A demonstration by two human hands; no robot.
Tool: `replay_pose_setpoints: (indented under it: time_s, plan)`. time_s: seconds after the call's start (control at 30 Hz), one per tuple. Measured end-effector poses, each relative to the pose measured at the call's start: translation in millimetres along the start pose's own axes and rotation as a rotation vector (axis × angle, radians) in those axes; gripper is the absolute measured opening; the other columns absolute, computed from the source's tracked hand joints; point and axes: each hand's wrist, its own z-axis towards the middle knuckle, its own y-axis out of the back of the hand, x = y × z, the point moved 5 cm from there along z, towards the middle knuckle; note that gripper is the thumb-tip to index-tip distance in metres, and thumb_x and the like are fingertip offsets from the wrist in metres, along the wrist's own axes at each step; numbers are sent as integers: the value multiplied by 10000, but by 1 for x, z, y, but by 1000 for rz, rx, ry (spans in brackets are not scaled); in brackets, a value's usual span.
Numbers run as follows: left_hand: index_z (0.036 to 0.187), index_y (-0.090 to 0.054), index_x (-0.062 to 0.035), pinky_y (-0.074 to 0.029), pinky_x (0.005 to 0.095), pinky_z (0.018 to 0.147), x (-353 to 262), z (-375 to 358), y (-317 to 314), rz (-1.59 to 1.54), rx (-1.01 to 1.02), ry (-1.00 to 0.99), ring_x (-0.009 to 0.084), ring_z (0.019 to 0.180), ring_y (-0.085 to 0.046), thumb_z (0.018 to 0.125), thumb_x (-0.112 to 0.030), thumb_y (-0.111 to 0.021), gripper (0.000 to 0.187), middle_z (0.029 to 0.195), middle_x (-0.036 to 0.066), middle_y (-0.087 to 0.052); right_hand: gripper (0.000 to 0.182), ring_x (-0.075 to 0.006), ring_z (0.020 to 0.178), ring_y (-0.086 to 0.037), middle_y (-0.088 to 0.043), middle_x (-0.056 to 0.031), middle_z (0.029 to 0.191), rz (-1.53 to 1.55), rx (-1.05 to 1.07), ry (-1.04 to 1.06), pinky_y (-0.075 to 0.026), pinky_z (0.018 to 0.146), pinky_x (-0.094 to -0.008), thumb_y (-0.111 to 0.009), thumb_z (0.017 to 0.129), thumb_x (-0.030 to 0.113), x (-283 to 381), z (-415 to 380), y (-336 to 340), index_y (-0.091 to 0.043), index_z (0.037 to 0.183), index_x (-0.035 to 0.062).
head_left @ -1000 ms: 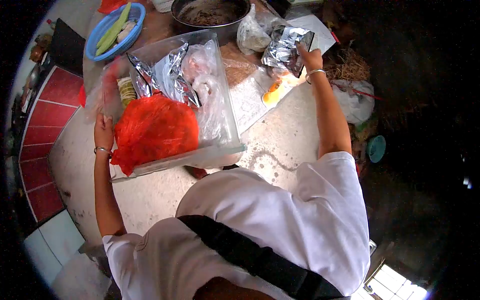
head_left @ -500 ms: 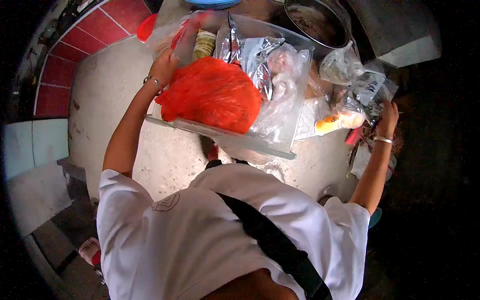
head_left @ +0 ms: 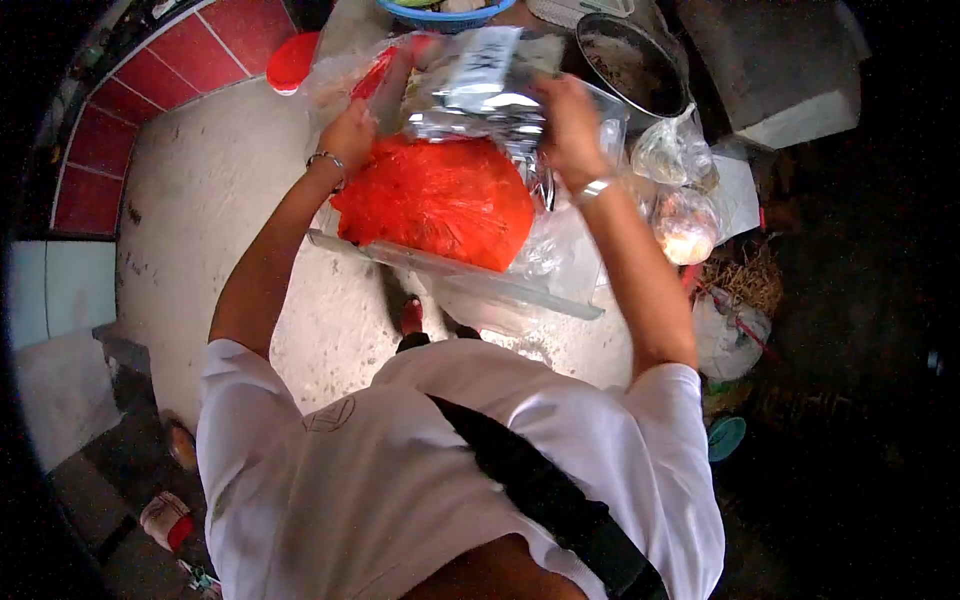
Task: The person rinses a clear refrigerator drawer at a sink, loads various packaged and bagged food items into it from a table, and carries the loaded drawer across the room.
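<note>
A clear plastic drawer (head_left: 480,278) full of packed food is in front of my body. A bulging red plastic bag (head_left: 440,205) fills its near left part. My left hand (head_left: 350,140) is closed at the drawer's left side, on a crumpled clear plastic bag (head_left: 335,78) with red on it. Blurred by motion, my right hand (head_left: 572,125) grips the edge of a silver foil pouch (head_left: 475,100) with a white label, over the drawer's far half. Beneath and beside the pouch lie clear plastic bags (head_left: 550,245), partly hidden by my right forearm.
A dark round pan (head_left: 635,65) and a blue basket (head_left: 447,15) stand beyond the drawer. Right of it are a knotted clear bag (head_left: 672,150) and another bag with pale contents (head_left: 687,225). A red lid-like item (head_left: 292,62) is at the far left, near red tiles (head_left: 190,60).
My right hand has swung left from the bags beside the drawer, bringing the foil pouch over it. The pouch is no longer at the right. My left hand stays by the drawer's left side.
</note>
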Motion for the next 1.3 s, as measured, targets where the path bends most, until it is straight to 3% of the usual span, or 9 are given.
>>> replay_pose_setpoints:
  time_s: [0.07,0.23,0.37,0.47,0.67,0.83,0.9,1.1,1.3]
  plan:
    - [928,-452,-59,-428,459,670,0,3,2,70,16,-4,421,819,-545,834,-192,-448,163,842,227,-561,67,-174,677,-517,-567,-80,788,276,95,-140,-431,629,-288,-501,841,98,-44,14,-39,-496,826,32]
    - [930,-457,-61,-426,470,676,12,10,-4,11,-73,-119,432,830,-534,823,-154,-420,146,849,225,-555,185,-187,647,-537,-575,-98,749,-40,107,-270,-446,614,-297,-571,803,110,-109,33,-55,-512,923,-17]
    - [931,-459,-67,-425,477,678,6,14,-1,34,-43,-105,435,840,-530,831,-172,-411,153,872,219,-561,471,-325,927,-542,-545,-231,1008,-1008,-191,400,-436,797,-409,-669,725,242,-45,15,-53,-489,1036,-63]
    - [954,-461,-82,-426,479,684,9,15,-3,12,-63,-148,432,846,-533,842,-194,-401,170,886,218,-567,587,-418,1164,-389,-360,-274,1281,-1102,77,873,-365,922,-488,-638,739,359,-11,-5,-94,-450,1183,25]
    - [1026,-472,-84,-438,483,702,7,19,-3,108,-18,-90,410,847,-554,865,-233,-394,233,930,208,-577,681,-449,1313,-117,-220,-229,1413,-1397,410,605,-142,1008,-609,-449,787,611,-78,25,-115,-357,1340,223]
    - [1007,-498,-51,-469,455,679,0,25,-11,396,6,-315,383,847,-569,875,-241,-455,235,928,227,-563,702,-456,1307,-146,-209,-222,1424,-1392,383,679,-169,1015,-581,-425,791,631,-90,40,-103,-346,1351,214]
    - [858,-509,-17,-441,384,639,-1,27,-11,-139,-27,-185,263,729,-562,859,-175,-446,170,807,158,-555,702,-456,1310,-138,-193,-217,1431,-1392,396,625,-166,1018,-577,-424,797,623,-83,40,-96,-338,1356,208]
    - [755,-464,-64,-342,248,526,-9,15,-6,-609,99,161,93,603,-396,856,-194,-491,166,695,-2,-443,702,-464,1309,-125,-178,-220,1432,-1233,424,641,-148,1018,-595,-478,782,585,-87,38,-93,-324,1357,213]
    - [749,-460,-56,-376,283,549,18,15,-1,-230,36,-9,116,615,-420,841,-297,-574,282,667,13,-456,782,-478,1299,-140,-182,-249,1420,-1141,481,581,-157,1022,-585,-492,733,635,-71,32,-92,-321,1362,203]
